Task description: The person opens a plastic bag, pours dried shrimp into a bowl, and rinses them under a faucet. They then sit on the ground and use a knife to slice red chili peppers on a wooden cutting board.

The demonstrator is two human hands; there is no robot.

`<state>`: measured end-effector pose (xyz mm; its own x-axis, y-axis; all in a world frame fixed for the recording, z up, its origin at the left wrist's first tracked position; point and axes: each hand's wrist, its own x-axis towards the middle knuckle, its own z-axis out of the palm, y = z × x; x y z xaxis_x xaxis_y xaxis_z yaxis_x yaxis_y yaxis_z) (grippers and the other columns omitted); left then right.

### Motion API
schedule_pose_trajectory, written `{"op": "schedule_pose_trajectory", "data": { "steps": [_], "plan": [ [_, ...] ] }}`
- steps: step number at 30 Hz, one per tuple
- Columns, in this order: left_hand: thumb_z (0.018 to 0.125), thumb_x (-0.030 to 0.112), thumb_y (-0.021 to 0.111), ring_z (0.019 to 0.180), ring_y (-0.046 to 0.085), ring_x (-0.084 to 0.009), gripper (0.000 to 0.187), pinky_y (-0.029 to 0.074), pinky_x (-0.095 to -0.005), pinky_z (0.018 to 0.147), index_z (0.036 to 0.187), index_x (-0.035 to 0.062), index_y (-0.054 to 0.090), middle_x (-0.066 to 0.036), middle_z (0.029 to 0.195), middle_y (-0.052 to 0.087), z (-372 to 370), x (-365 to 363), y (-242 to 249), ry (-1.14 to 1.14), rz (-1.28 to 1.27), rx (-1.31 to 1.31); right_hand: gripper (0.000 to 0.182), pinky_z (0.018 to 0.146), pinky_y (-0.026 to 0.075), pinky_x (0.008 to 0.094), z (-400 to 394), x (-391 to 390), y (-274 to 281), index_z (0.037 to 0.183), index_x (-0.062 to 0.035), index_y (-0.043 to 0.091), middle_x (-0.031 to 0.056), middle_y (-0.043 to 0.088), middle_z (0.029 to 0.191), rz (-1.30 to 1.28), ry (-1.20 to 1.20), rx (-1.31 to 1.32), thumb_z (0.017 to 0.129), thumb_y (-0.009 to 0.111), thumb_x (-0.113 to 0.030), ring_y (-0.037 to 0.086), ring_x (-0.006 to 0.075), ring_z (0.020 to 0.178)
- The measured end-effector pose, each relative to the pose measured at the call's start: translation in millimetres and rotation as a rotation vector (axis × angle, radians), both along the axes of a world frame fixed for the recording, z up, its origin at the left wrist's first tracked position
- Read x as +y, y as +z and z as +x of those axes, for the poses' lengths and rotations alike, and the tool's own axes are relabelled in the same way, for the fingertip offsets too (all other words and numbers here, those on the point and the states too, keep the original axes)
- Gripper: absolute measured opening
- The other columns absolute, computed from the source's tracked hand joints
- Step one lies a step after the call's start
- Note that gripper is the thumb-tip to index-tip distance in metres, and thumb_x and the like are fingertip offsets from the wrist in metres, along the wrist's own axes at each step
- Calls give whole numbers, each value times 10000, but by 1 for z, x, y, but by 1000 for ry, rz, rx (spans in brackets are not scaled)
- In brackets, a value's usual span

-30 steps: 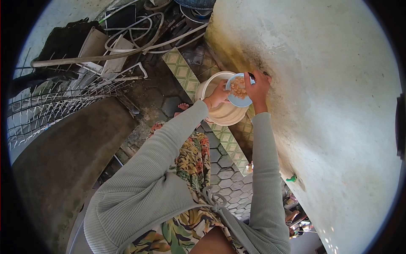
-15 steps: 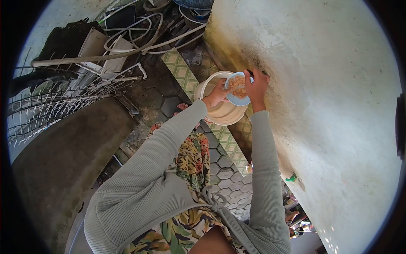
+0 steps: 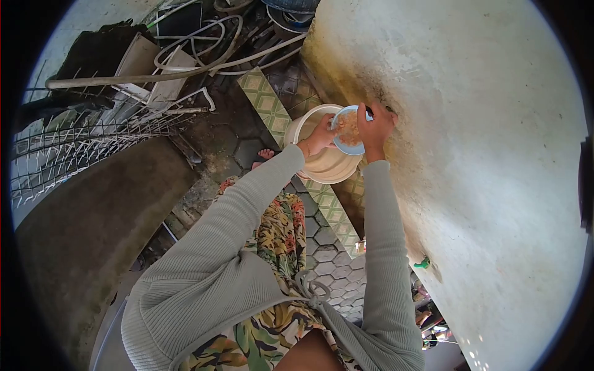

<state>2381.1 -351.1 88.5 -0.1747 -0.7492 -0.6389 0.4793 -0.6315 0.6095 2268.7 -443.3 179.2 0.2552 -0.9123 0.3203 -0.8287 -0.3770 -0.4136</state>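
Note:
A light blue bowl [image 3: 357, 148] with pinkish-brown pieces [image 3: 348, 128] in it is held over a cream-coloured bucket [image 3: 322, 168]. My left hand [image 3: 320, 135] is closed on the bowl's left rim. On the right, my right hand [image 3: 376, 130] is at the bowl's other side, its fingers bent beside a small dark thing [image 3: 369, 112] at the wall. Whether that thing is a tap, and what exactly the right fingers grip, is unclear. The bucket stands on the tiled ledge, and its inside is partly hidden by the bowl and my hands.
A stained pale wall [image 3: 482, 154] rises on the right, with a green tap [image 3: 423, 263] low on it. Hoses [image 3: 216, 65] and wire mesh [image 3: 93, 145] lie at the upper left. Green patterned tiles [image 3: 264, 102] edge the hexagonal paving [image 3: 341, 272].
The bowl has shifted very slightly right, and its contents look wetter and more blurred. My right hand has moved slightly at the wall.

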Motion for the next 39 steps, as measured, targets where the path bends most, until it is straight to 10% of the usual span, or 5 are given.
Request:
{"op": "schedule_pose_trajectory", "data": {
  "steps": [15, 23, 32, 35, 39],
  "plan": [
    [865, -25, 453, 1204, 417, -300, 541, 512, -508, 872, 1330, 162, 250, -91, 1279, 367, 9, -2, 8, -44, 21, -29, 305, 680, 344, 351, 1, 1, -2, 613, -103, 479, 31, 499, 539, -25, 51, -63, 782, 645, -295, 494, 246, 519],
    [842, -47, 434, 1200, 422, -299, 544, 512, -493, 875, 1327, 145, 280, -95, 1284, 384, 18, 3, 11, -21, 50, -29, 295, 854, 338, 408, 1, 57, 2, 1008, -87, 590, 95, 523, 1129, -199, -62, 20, 788, 651, -273, 412, 306, 1111],
    [824, -40, 442, 1184, 440, -286, 580, 520, -468, 864, 1347, 145, 273, -95, 1269, 397, 31, 5, 7, -33, -12, -21, 249, 819, 355, 461, 10, 68, -53, 975, -79, 617, 64, 556, 1095, 265, 136, 73, 766, 648, -212, 499, 279, 975],
    [817, -46, 445, 1184, 440, -282, 585, 526, -465, 856, 1345, 139, 276, -95, 1262, 399, 33, 9, 3, -64, -3, -14, 221, 788, 385, 421, 26, 63, 14, 978, -111, 648, 57, 577, 1005, -229, -21, 75, 786, 650, -221, 529, 255, 911],
    [826, -47, 453, 1149, 467, -297, 554, 536, -465, 838, 1324, 145, 304, -107, 1241, 395, 29, 8, 3, -42, -17, -13, 184, 758, 406, 374, 4, 18, 31, 969, -157, 678, 43, 597, 937, -232, 31, 285, 805, 646, -233, 545, 239, 845]
  ]
}}
